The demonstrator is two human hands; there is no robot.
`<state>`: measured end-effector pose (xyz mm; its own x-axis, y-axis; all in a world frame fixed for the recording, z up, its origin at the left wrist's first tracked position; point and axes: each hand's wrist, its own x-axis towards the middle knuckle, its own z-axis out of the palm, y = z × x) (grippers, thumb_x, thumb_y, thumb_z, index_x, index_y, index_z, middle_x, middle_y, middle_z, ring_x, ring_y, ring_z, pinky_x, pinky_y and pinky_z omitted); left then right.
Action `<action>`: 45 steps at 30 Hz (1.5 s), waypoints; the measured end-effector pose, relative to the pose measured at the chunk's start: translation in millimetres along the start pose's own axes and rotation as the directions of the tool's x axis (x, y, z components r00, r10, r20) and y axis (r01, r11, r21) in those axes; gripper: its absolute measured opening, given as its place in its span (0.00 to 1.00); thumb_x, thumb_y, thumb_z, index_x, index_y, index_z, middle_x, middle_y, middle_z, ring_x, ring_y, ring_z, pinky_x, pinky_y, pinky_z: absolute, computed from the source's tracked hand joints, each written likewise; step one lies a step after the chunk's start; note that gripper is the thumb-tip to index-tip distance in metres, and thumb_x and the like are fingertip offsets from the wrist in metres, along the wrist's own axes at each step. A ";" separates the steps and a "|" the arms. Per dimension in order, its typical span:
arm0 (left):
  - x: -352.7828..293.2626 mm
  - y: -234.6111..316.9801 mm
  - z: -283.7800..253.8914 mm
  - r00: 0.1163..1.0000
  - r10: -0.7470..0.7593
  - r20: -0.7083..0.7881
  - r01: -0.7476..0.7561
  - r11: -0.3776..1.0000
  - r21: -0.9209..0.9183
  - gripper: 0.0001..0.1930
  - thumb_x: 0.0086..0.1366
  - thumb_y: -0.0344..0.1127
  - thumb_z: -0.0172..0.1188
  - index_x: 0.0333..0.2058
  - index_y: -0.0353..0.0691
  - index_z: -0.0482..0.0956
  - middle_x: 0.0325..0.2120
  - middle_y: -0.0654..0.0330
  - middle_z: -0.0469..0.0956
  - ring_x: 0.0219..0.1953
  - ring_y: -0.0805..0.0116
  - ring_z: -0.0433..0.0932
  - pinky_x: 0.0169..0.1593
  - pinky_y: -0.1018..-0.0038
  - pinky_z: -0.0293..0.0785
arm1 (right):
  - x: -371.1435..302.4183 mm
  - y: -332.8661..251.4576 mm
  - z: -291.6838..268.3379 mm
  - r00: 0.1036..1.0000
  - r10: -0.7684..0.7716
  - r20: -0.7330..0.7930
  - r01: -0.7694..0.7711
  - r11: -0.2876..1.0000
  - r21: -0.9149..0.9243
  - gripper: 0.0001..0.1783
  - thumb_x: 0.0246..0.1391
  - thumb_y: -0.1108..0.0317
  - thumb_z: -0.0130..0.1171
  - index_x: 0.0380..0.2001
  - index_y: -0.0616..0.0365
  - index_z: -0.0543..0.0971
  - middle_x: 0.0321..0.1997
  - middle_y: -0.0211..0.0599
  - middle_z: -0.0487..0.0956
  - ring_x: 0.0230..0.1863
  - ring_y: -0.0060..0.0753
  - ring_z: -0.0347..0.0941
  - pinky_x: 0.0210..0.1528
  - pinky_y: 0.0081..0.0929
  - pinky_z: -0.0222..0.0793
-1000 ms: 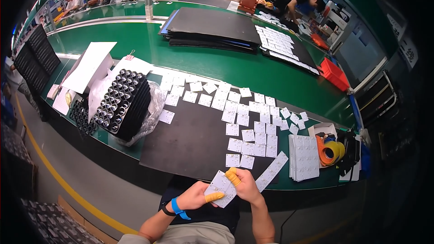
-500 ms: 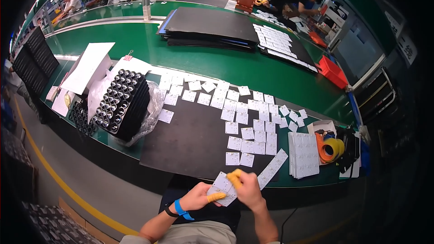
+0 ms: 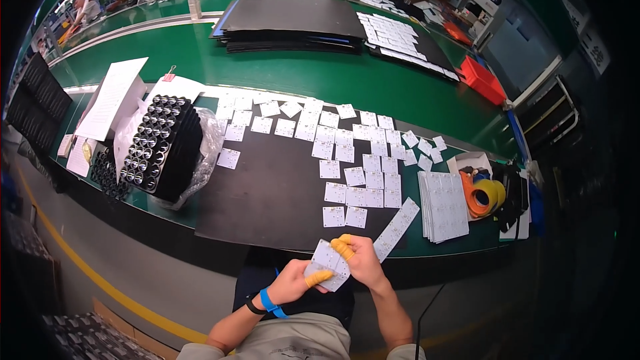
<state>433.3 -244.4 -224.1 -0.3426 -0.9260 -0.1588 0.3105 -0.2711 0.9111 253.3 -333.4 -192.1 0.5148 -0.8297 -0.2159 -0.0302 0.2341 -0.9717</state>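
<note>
A white circuit board panel (image 3: 325,254) with score lines is held in front of me, just off the bench's near edge. My left hand (image 3: 292,283) grips its lower left side, the thumb in a yellow finger cot lying across its face. My right hand (image 3: 363,261) pinches its upper right part with fingers in yellow cots. A long strip of white boards (image 3: 398,229) lies at the bench edge beyond my right hand. Small white square boards (image 3: 335,192) lie in rows on a black mat (image 3: 260,193). The fingers behind the panel are hidden.
On the left stands a black tray stack (image 3: 157,150) with shiny round parts, in clear plastic. To the right lie stacked white panels (image 3: 443,207), yellow tape (image 3: 487,195) and a red bin (image 3: 481,80). Black sheets (image 3: 290,17) are piled farther back. People work across the bench.
The view has tilted down a little, so the bench sits higher and farther left in the picture. Both hands still grip the panel, with the right fingers slightly shifted on its upper part.
</note>
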 end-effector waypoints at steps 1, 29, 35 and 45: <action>-1.9 -2.4 -0.8 0.993 0.118 0.029 -0.121 0.979 0.162 0.15 0.72 0.35 0.59 0.47 0.27 0.81 0.38 0.53 0.85 0.35 0.66 0.86 0.40 0.74 0.83 | 1.6 5.2 -6.9 0.995 0.016 0.096 -0.017 1.000 0.006 0.09 0.68 0.71 0.55 0.34 0.64 0.80 0.31 0.26 0.80 0.32 0.13 0.72 0.34 0.17 0.68; -8.3 -2.2 -17.9 0.979 -0.031 -0.201 0.003 0.990 -0.139 0.13 0.73 0.32 0.58 0.46 0.24 0.80 0.38 0.50 0.85 0.36 0.65 0.86 0.37 0.74 0.84 | 41.2 -37.8 -101.6 0.861 -0.502 -0.082 0.003 0.166 -0.986 0.17 0.50 0.57 0.72 0.29 0.60 0.82 0.32 0.40 0.82 0.35 0.47 0.75 0.42 0.41 0.66; -11.4 -3.0 -22.3 0.968 -0.022 -0.249 -0.010 0.992 -0.127 0.14 0.73 0.33 0.58 0.46 0.24 0.80 0.38 0.50 0.85 0.36 0.65 0.86 0.37 0.74 0.84 | 20.3 -41.0 -92.3 0.846 -0.511 -0.153 -0.027 0.246 -0.969 0.19 0.52 0.62 0.70 0.43 0.63 0.81 0.46 0.44 0.79 0.46 0.47 0.75 0.52 0.43 0.68; -12.9 -5.7 -19.5 0.969 -0.039 -0.245 0.005 0.991 -0.137 0.13 0.73 0.32 0.58 0.46 0.25 0.80 0.38 0.49 0.84 0.36 0.65 0.86 0.37 0.74 0.84 | -31.0 7.9 -70.4 0.898 -0.423 -0.125 0.040 0.361 -0.932 0.41 0.62 0.55 0.61 0.71 0.65 0.59 0.72 0.52 0.65 0.75 0.56 0.56 0.76 0.61 0.37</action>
<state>453.3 -236.0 -234.6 -0.1266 -0.9508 -0.2828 0.4271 -0.3096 0.8495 176.8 -341.5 -199.8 0.3679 -0.9069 0.2053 -0.7885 -0.4213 -0.4480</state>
